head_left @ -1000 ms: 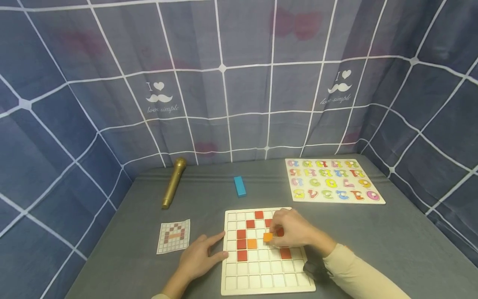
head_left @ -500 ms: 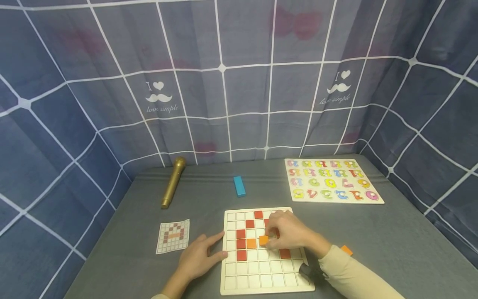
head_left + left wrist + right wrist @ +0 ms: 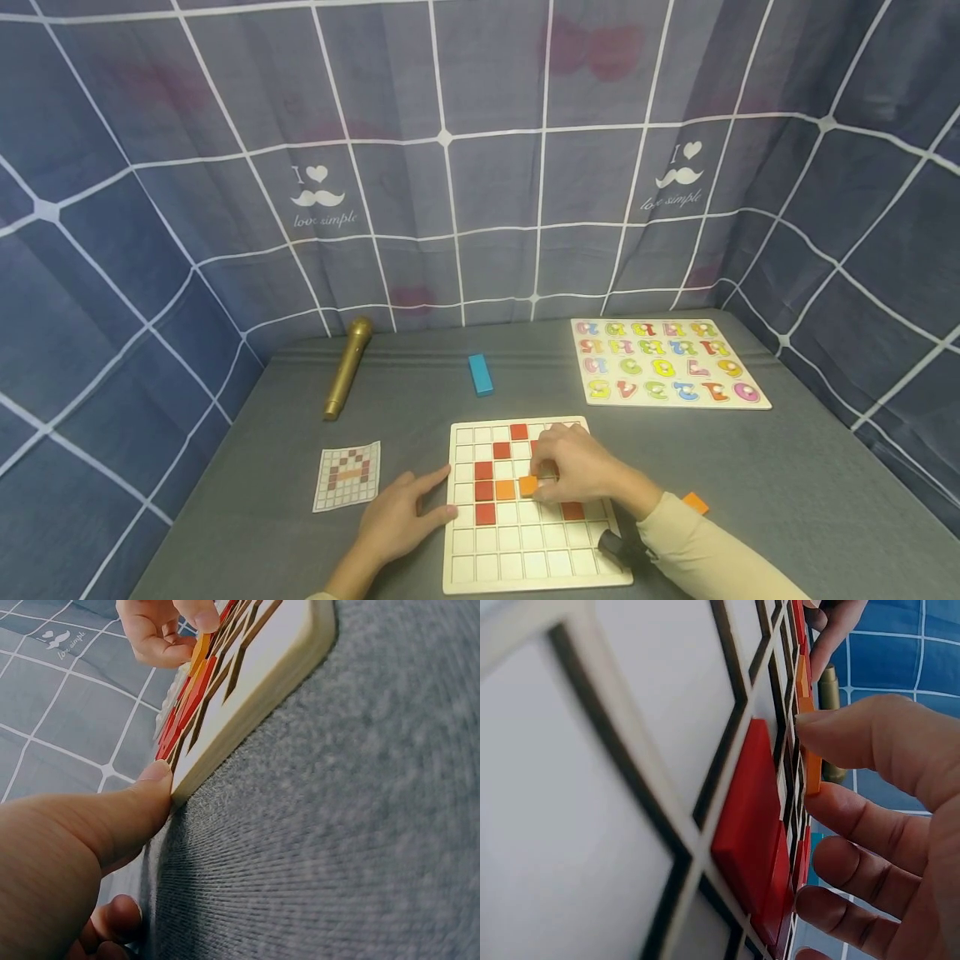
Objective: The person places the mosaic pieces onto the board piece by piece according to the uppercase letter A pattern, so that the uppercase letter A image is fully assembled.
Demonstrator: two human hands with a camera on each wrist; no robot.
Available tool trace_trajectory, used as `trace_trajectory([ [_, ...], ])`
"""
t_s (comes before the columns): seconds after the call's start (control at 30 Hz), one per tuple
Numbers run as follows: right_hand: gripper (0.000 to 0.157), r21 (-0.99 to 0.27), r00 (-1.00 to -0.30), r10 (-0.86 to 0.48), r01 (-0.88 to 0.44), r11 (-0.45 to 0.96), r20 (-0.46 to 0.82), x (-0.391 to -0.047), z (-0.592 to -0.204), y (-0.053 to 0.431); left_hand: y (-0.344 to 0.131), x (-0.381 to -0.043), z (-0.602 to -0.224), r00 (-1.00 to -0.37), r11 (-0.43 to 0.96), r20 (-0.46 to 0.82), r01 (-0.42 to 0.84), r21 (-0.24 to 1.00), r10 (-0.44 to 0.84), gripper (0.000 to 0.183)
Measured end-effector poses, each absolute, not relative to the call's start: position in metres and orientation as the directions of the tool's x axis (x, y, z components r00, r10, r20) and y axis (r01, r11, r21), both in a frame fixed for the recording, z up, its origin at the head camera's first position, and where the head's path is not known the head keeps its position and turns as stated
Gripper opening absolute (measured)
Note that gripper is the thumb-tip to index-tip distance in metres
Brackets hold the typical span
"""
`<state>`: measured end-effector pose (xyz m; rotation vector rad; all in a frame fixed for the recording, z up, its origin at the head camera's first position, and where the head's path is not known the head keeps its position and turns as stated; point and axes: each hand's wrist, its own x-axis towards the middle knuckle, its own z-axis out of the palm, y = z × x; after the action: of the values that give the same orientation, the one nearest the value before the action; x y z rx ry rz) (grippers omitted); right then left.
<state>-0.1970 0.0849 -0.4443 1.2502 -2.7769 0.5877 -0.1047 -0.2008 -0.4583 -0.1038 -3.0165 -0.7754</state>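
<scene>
A cream grid board (image 3: 510, 568) with red tiles (image 3: 484, 472) and an orange tile (image 3: 505, 490) in its squares lies in front of the person. The right hand (image 3: 573, 467) pinches a second orange tile (image 3: 528, 486), low over the square beside the middle row's orange one. In the right wrist view this orange tile (image 3: 813, 769) stands tilted between thumb and index finger. The left hand (image 3: 401, 510) touches the board's left edge with straight thumb and index finger; its thumb tip (image 3: 156, 771) presses the rim. Part of the board is hidden under the right hand.
A paper pattern card (image 3: 347, 477) lies left of the board. Behind are a gold microphone (image 3: 348, 367), a blue block (image 3: 481, 375) and a number puzzle board (image 3: 671, 364). Another orange tile (image 3: 695, 502) lies beside the right sleeve (image 3: 712, 542). Checked cloth (image 3: 495, 183) encloses the table.
The right hand has moved slightly left and nearer the person with the pinched orange tile. The loose orange tile by the sleeve has come into view. The left hand stays put.
</scene>
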Motion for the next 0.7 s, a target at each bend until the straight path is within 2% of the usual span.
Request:
trace_trajectory([
  [0.7, 0.020, -0.283, -0.649, -0.729, -0.756, 0.590, 0.216, -0.1966, -0.4470, 0.0822, -0.2011, -0.1047, -0.4595, -0.997, 0.872, 0.053, 0.072, 0.484, 0.054, 0.061],
])
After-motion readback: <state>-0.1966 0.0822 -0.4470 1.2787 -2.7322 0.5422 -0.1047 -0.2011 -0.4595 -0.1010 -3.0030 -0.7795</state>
